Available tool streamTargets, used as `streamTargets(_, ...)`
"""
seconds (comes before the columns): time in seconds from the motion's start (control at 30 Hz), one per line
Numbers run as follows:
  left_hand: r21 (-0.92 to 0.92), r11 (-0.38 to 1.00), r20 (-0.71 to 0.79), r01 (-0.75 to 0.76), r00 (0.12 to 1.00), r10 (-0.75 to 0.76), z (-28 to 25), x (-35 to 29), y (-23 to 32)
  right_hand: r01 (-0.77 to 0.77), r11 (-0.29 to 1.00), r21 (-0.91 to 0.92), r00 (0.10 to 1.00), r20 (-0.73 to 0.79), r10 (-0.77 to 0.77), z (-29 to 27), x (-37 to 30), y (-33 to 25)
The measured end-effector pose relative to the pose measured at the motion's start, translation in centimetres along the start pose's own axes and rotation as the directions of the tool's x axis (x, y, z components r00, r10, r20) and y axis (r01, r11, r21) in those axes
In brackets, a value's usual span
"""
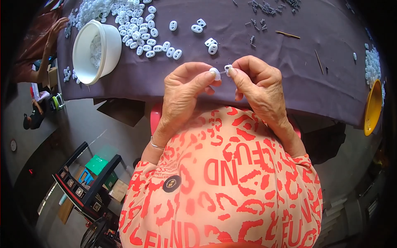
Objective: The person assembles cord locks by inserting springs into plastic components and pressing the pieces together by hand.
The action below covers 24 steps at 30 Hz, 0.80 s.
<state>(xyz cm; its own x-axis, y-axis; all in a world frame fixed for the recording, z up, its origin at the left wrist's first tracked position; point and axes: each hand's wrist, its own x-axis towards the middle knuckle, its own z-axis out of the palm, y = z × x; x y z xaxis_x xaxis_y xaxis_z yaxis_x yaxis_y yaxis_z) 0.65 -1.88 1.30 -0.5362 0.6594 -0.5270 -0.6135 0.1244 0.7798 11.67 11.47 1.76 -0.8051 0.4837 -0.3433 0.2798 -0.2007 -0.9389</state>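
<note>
My left hand [185,89] pinches a small white plastic piece [215,73] between thumb and forefinger. My right hand [257,84] pinches a second small white piece [228,68], with a thin metal pin showing between the two pieces. Both hands are held close together just above the near edge of the dark purple cloth [231,89] covering the table. A few loose white oval pieces [211,45] lie on the cloth just beyond my hands.
A white bowl [93,51] lies tilted at the left with white pieces inside. A heap of white oval pieces [138,29] spreads beyond it. Small dark metal pins [264,8] lie at the back. A yellow bowl [373,107] sits at the right edge. Another person's arm [51,39] is far left.
</note>
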Motion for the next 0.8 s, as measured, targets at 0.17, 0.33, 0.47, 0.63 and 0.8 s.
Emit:
streamTargets(0.17, -0.022, 1.0, 0.016, -0.001, 1.0, 0.001, -0.2, 0.04, -0.22, -0.003, 1.0, 0.008, 1.0, -0.01, 0.003, 0.04, 0.1, 0.03)
streamTargets(0.33, -0.029, 1.0, 0.025, -0.004, 1.0, 0.005, -0.31, 0.2, -0.21, -0.009, 1.0, -0.01, 1.0, -0.002, 0.009, -0.02, 0.24, 0.08)
streamTargets(0.47, -0.012, 1.0, 0.013, -0.008, 1.0, 0.008, -0.17, 0.24, -0.24, -0.024, 1.0, 0.015, 1.0, 0.006, 0.024, 0.02, 0.21, -0.11)
streamTargets(0.63, -0.012, 1.0, 0.013, 0.003, 1.0, -0.003, -0.17, 0.32, -0.24, -0.035, 0.999, 0.014, 0.999, -0.006, 0.035, 0.06, 0.27, 0.05)
streamTargets(0.8, -0.033, 0.999, -0.005, 0.019, 1.0, -0.019, 0.02, 0.23, -0.18, 0.004, 1.0, 0.022, 1.0, -0.011, -0.003, 0.17, 0.2, 0.14)
